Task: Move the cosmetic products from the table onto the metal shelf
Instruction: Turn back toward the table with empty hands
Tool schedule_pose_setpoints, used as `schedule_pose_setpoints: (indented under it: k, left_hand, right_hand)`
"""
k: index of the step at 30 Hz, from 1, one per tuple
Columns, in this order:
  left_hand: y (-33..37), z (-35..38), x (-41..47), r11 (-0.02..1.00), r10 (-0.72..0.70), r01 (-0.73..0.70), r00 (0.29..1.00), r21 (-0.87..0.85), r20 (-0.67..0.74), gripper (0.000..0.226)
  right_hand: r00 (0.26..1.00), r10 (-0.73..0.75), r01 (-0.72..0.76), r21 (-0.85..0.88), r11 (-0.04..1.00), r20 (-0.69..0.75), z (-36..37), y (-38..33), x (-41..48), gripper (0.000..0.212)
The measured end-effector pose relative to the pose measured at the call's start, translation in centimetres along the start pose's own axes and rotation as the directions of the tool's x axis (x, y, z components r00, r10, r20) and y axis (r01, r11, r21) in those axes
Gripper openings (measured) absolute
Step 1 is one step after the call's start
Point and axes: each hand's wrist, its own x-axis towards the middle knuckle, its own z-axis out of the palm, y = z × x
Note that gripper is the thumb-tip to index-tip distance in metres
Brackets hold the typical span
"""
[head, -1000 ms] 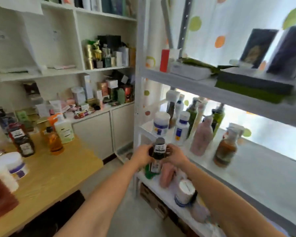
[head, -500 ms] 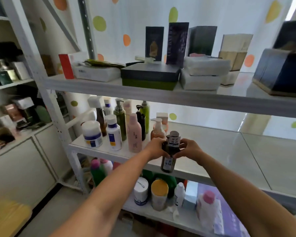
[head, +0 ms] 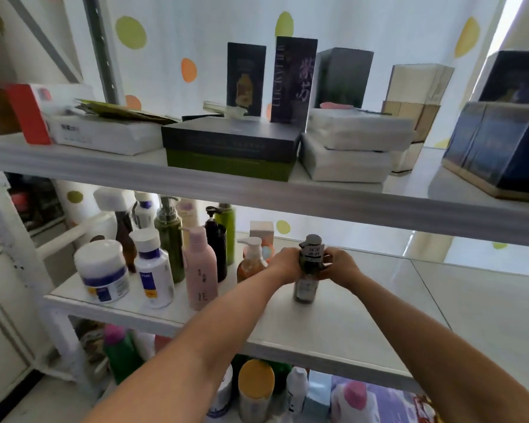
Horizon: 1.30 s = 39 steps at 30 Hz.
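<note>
A dark bottle (head: 306, 288) with a grey cap and a white label stands upright on the middle level of the white metal shelf (head: 364, 325). My left hand (head: 286, 265) grips its upper part from the left. My right hand (head: 339, 267) grips it from the right. To its left on the same level stand an amber pump bottle (head: 251, 264), a pink bottle (head: 200, 270), a white bottle with a blue band (head: 153, 270) and a white jar (head: 102, 271).
The upper shelf board (head: 257, 190) hangs close above my hands and carries flat and upright boxes (head: 231, 145). The lower level holds more bottles, among them one with a yellow cap (head: 256, 383). A white upright post (head: 19, 254) stands at the left.
My view has swung from the wooden table to the metal shelf. Both hands have carried the dark bottle up and forward, and its base now rests on the middle level.
</note>
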Motion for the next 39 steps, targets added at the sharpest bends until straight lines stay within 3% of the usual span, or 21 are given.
schedule_pose_setpoints:
  k: [6, 13, 22, 26, 31, 35, 39]
  left_hand:
    - [-1.4, -1.2, 5.6, 0.995, -0.047, 0.049, 0.999, 0.092, -0.015, 0.025]
    - [-1.8, -2.0, 8.6, 0.996, -0.091, 0.093, 0.993, 0.015, -0.072, 0.034]
    - [-1.3, -0.6, 8.9, 0.957, -0.165, 0.158, 0.986, -0.245, -0.005, 0.034]
    - [-0.7, 0.2, 8.2, 0.928, -0.135, 0.141, 0.990, -0.346, 0.042, 0.035]
    - [0.2, 1.5, 8.4, 0.971, -0.072, 0.097, 0.990, -0.220, 0.121, 0.066]
    - [-1.1, 5.4, 12.6, 0.993, -0.081, 0.092, 0.989, -0.080, 0.124, 0.111]
    - [0.2, 2.7, 7.4, 0.989, -0.125, 0.109, 0.975, 0.095, 0.183, 0.103]
  right_hand:
    - [0.999, -0.014, 0.013, -0.022, 1.000, -0.029, 1.1, -0.2, 5.2, 0.040]
    - [0.994, -0.052, 0.045, -0.070, 0.997, -0.096, 1.9, -0.7, 8.8, 0.041]
    - [0.996, -0.010, -0.001, -0.123, 0.992, -0.085, 1.8, -0.6, 8.0, 0.041]
    - [0.996, 0.013, -0.023, -0.115, 0.993, -0.085, 0.9, -1.3, 6.5, 0.044]
    - [0.996, 0.076, -0.084, -0.208, 0.975, -0.048, 0.1, -2.6, 4.4, 0.041]
    - [0.994, 0.112, -0.105, -0.247, 0.963, 0.012, 0.0, -2.9, 3.3, 0.058]
    - [0.988, 0.131, -0.091, -0.402, 0.911, 0.075, 0.2, -3.0, 1.7, 0.066]
